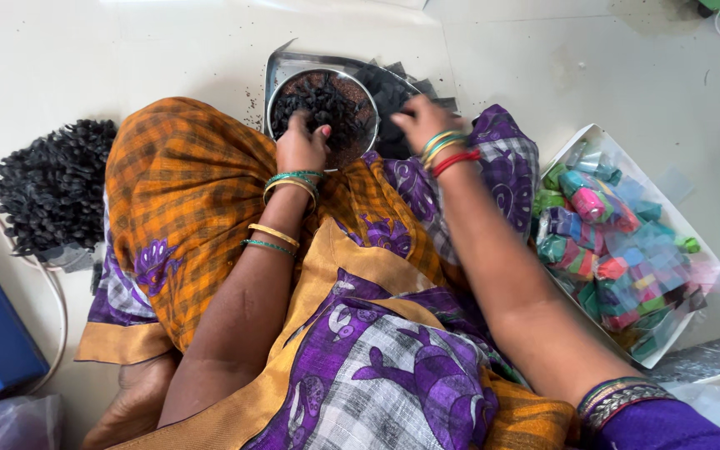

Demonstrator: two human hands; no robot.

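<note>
Left hand [300,143] dips into steel bowl [323,115] on floor ahead of knees, fingers pinching dark mix. Right hand [421,119] presses black sheets [393,93] at bowl's right rim, grip unclear. Small, even pinches advisable.

Both forearms extend toward upper centre of frame. Left hand [300,146] curled, fingers bent downward. Right hand [423,119] palm down, fingers spread forward.
</note>
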